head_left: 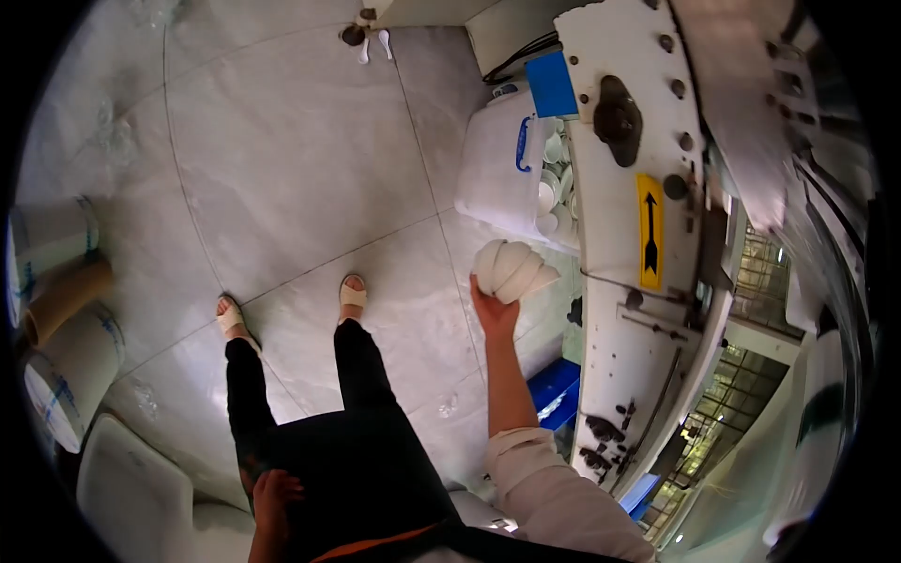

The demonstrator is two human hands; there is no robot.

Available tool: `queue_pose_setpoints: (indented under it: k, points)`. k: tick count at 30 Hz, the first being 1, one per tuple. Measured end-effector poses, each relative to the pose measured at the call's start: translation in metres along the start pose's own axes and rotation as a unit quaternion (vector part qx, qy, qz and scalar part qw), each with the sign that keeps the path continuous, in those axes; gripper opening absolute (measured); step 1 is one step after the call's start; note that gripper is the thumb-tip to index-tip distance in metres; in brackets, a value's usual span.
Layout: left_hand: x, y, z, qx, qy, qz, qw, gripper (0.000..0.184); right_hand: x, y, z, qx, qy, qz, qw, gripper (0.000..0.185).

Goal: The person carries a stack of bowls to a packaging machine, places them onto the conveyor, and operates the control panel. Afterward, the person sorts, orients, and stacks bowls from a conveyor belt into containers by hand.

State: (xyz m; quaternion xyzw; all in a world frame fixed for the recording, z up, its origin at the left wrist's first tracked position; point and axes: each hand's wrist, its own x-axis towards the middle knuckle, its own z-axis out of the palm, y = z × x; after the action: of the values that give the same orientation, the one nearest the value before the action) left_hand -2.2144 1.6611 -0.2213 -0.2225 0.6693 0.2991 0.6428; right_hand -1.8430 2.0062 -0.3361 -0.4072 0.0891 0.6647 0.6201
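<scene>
My right hand (495,305) reaches out beside the machine, its fingers wrapped round the near side of a nested stack of white bowls (511,270). Just beyond the stack stands a translucent plastic bin (493,169) with a blue handle, and more white dishes (554,192) show inside it. Down by my lap, my left hand (277,493) rests near the dark apron (352,460), its fingers loosely apart with nothing in them.
A long white machine (619,235) with a yellow arrow label runs along the right. A blue crate (558,389) sits beneath it. Large rolls (80,366) and a pale tub (131,479) are at left. Two white spoons (385,43) lie on the floor.
</scene>
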Motion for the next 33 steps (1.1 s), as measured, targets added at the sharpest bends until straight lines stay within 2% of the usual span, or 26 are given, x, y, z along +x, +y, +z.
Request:
queue_pose_setpoints:
  k: [1,2,4,6,8,11,13,14,16,17,18,20,22,25,26,27,28,29,30,31,33]
  points:
    - [0.009,-0.007,0.008,0.006,-0.015,-0.003,1.000,0.023,0.015,-0.015,0.002,-0.012,0.009,-0.011,1.000,0.041]
    - [0.015,-0.012,0.013,0.014,-0.028,-0.007,0.999,0.024,0.035,-0.030,-0.005,-0.040,-0.025,-0.028,0.998,0.041]
    - [0.022,-0.014,0.025,0.016,-0.026,-0.030,0.999,0.024,0.070,-0.061,-0.014,-0.003,-0.025,-0.008,1.000,0.041]
    - [0.029,-0.015,0.032,0.023,-0.025,-0.044,0.998,0.025,0.096,-0.081,-0.016,-0.022,-0.003,-0.055,0.998,0.042]
    - [0.030,-0.018,0.030,0.004,-0.023,-0.043,0.999,0.024,0.115,-0.100,-0.009,0.009,0.006,-0.047,0.999,0.042]
    - [0.034,-0.016,0.032,0.003,-0.029,-0.052,0.998,0.023,0.137,-0.119,0.006,-0.015,-0.019,-0.042,0.999,0.039]
    - [0.034,-0.010,0.033,0.006,-0.023,-0.061,0.998,0.024,0.150,-0.124,0.015,-0.034,-0.018,-0.100,0.994,0.044]
    - [0.034,-0.007,0.032,0.007,-0.021,-0.068,0.997,0.024,0.153,-0.133,0.020,0.093,-0.045,0.004,0.995,0.048]
    - [0.035,-0.005,0.030,0.010,-0.023,-0.071,0.997,0.024,0.175,-0.147,0.024,0.093,0.014,-0.055,0.994,0.081]
    - [0.035,-0.003,0.029,0.008,-0.030,-0.074,0.997,0.025,0.183,-0.146,0.024,0.095,0.017,-0.056,0.994,0.081]
    - [0.035,-0.002,0.029,0.011,-0.029,-0.076,0.997,0.025,0.188,-0.143,0.027,-0.058,0.046,-0.148,0.986,0.080]
    - [0.034,-0.001,0.030,0.026,-0.024,-0.084,0.996,0.025,0.184,-0.135,0.031,-0.214,0.072,-0.235,0.945,0.080]
    - [0.032,-0.002,0.030,0.024,-0.024,-0.085,0.996,0.025,0.161,-0.111,0.037,-0.230,0.079,-0.140,0.960,0.059]
    - [0.029,0.002,0.028,0.018,-0.020,-0.074,0.997,0.025,0.131,-0.055,-0.012,-0.275,0.070,-0.006,0.959,0.035]
    - [0.028,0.003,0.026,0.016,-0.019,-0.070,0.997,0.025,0.102,-0.016,-0.017,-0.371,0.037,-0.006,0.928,0.030]
    - [0.025,0.005,0.021,0.004,-0.021,-0.065,0.998,0.025,0.083,0.013,-0.032,-0.354,0.090,0.081,0.927,0.027]
    - [0.018,0.008,0.015,-0.015,-0.027,-0.055,0.998,0.025,0.057,0.043,-0.047,-0.433,0.098,0.156,0.882,0.032]
    - [0.017,0.009,0.010,-0.036,-0.031,-0.044,0.998,0.025,0.042,0.055,-0.100,-0.442,-0.185,0.221,0.849,0.039]
    - [0.015,0.012,0.003,-0.057,-0.026,-0.030,0.998,0.025,-0.004,0.099,-0.061,-0.590,-0.080,0.256,0.761,0.039]
    - [0.008,0.017,-0.006,-0.083,-0.033,-0.015,0.996,0.025,-0.033,0.131,-0.058,-0.587,-0.034,0.300,0.751,0.039]
    - [0.006,0.027,-0.027,-0.135,-0.046,0.015,0.990,0.026,-0.082,0.190,-0.030,-0.637,0.063,0.381,0.667,0.044]
